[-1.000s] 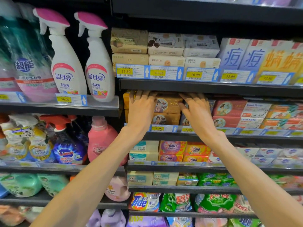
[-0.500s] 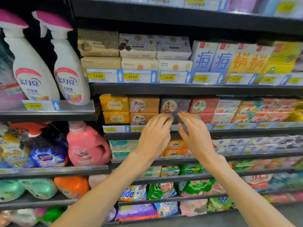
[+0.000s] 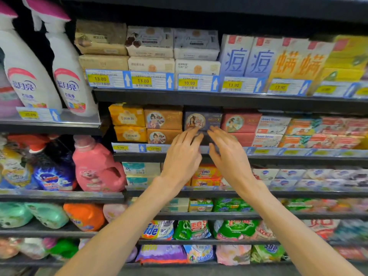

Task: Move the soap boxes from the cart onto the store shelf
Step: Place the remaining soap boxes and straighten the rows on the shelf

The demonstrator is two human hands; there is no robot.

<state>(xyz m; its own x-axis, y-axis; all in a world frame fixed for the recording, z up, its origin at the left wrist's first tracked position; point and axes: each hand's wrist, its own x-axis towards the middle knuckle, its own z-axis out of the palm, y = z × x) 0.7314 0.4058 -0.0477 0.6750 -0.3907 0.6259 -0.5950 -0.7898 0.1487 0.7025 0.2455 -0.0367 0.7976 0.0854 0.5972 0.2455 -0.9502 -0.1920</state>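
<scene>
The store shelf [image 3: 229, 156] fills the view, tier on tier, with spray bottles [image 3: 67, 68] and a pink jug [image 3: 95, 166] on the left. The tier that matters is the middle one, where soap boxes stand two high in columns: yellow boxes [image 3: 127, 122], brown boxes [image 3: 163, 119], then a purple box [image 3: 203, 120] and red boxes [image 3: 241, 122]. The cart is not in view.

Both arms reach up to the purple column. The left hand [image 3: 182, 156] and the right hand [image 3: 229, 156] are side by side, fingers straight and spread, gripping nothing; their fingertips meet the lower edge of the purple box, and whatever sits beneath it is hidden behind them.

This looks like the seating step: a box already on the shelf is being squared into its column. The next move probably calls for a light, even push from both hands so the box goes back flush with its neighbours without tipping the one above, then a trip back to the cart.
</scene>
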